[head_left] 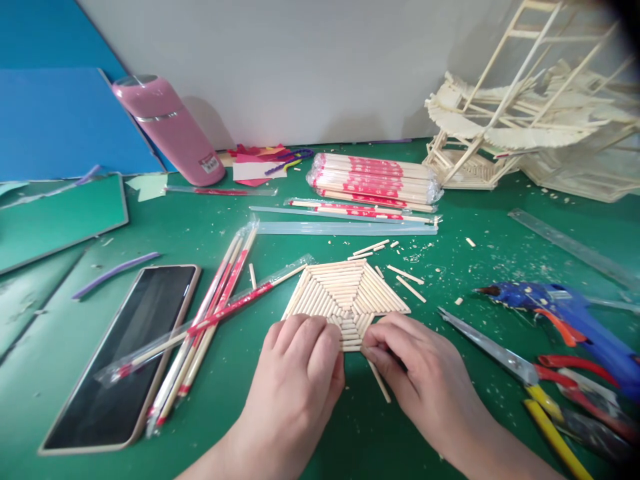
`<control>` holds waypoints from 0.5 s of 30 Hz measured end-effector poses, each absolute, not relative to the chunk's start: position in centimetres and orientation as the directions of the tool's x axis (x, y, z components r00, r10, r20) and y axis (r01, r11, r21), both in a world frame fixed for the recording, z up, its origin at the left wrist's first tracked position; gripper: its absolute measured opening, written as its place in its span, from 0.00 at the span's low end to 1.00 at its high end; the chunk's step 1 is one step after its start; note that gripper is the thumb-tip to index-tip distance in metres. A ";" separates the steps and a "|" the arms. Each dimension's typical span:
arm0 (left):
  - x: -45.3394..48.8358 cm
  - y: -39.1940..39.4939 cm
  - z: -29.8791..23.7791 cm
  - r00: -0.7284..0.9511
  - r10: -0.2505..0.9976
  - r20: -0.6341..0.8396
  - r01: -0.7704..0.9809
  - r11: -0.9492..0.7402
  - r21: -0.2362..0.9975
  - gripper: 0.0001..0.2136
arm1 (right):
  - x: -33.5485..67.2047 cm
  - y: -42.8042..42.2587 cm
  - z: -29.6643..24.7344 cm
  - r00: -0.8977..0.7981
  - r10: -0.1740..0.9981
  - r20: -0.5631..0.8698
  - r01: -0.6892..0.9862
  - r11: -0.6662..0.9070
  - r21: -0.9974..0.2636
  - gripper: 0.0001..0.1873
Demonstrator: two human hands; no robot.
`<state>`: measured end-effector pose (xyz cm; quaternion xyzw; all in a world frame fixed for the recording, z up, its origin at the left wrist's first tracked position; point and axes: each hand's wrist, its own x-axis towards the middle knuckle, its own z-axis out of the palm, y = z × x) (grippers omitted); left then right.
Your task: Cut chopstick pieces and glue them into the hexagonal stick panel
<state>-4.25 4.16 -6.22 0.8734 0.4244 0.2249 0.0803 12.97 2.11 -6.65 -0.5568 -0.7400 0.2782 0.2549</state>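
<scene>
A flat panel of short wooden sticks, laid in rings like a spider web, rests on the green table. My left hand has its fingers curled over the panel's lower left edge, gripping it and hiding that part. At the lower right edge, my right hand has thumb and forefinger pinched together. From under those fingertips a thin wooden stick slants down onto the table; its upper end is hidden by the fingers. Short cut sticks lie loose beyond the panel.
Scissors, a blue glue gun and yellow-handled pliers lie at right. Wrapped chopsticks partly cover a phone at left. Behind are a chopstick bundle, glue sticks, a pink bottle and a stick model.
</scene>
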 end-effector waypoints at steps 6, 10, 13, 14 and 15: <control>-4.1 4.1 -6.3 0.529 0.773 0.351 0.689 -0.633 0.353 0.05 | 12.9 2.0 -6.7 -0.245 0.966 0.078 0.681 0.228 -0.696 0.09; -4.1 4.1 -6.2 0.528 0.779 0.337 0.688 -0.626 0.368 0.05 | 12.9 1.9 -6.6 -0.235 0.969 0.080 0.685 0.223 -0.694 0.08; -4.2 4.0 -6.1 0.529 0.786 0.320 0.698 -0.618 0.362 0.05 | 12.8 1.9 -6.6 -0.216 0.973 0.082 0.693 0.212 -0.689 0.08; -4.2 4.0 -6.1 0.526 0.788 0.321 0.703 -0.615 0.357 0.05 | 12.8 1.9 -6.6 -0.211 0.974 0.085 0.696 0.210 -0.686 0.08; -4.2 4.0 -6.2 0.524 0.789 0.320 0.707 -0.612 0.354 0.05 | 12.8 1.9 -6.6 -0.207 0.974 0.088 0.699 0.210 -0.684 0.08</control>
